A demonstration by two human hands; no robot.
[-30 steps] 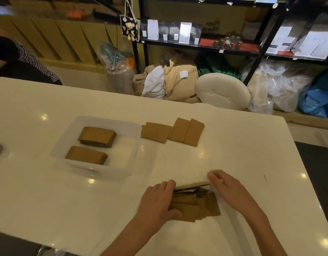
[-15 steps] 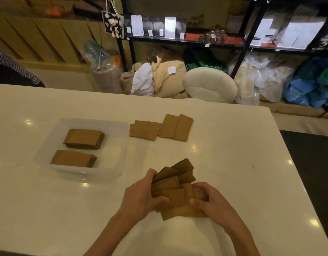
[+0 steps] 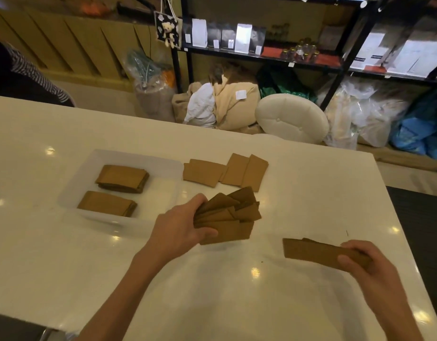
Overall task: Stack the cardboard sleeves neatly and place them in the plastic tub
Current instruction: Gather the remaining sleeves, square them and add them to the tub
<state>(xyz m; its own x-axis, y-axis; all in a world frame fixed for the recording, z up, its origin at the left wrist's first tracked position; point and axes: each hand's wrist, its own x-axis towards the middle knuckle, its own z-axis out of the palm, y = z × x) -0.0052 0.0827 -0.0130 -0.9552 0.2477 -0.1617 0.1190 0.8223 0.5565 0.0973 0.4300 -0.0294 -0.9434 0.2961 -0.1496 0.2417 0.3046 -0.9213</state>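
Observation:
My left hand (image 3: 180, 227) grips a fanned, untidy bunch of brown cardboard sleeves (image 3: 229, 215) above the white table. My right hand (image 3: 365, 269) holds a small flat group of sleeves (image 3: 316, 252) off to the right, apart from the bunch. The clear plastic tub (image 3: 163, 190) stands to the left and holds two neat sleeve stacks, one at the back (image 3: 122, 178) and one at the front (image 3: 106, 203). Several loose sleeves (image 3: 225, 171) lie flat on the table just right of the tub.
The white table (image 3: 311, 205) ends at its right edge near a dark floor mat (image 3: 424, 217). A person in a striped sleeve (image 3: 28, 70) sits at the far left. A white round stool (image 3: 291, 119), bags and black shelves stand beyond the table.
Both hands gathered the sleeves off the table and lifted them. My right hand has since pulled a few sleeves away to the right, while my left hand keeps the rest, raised toward the tub.

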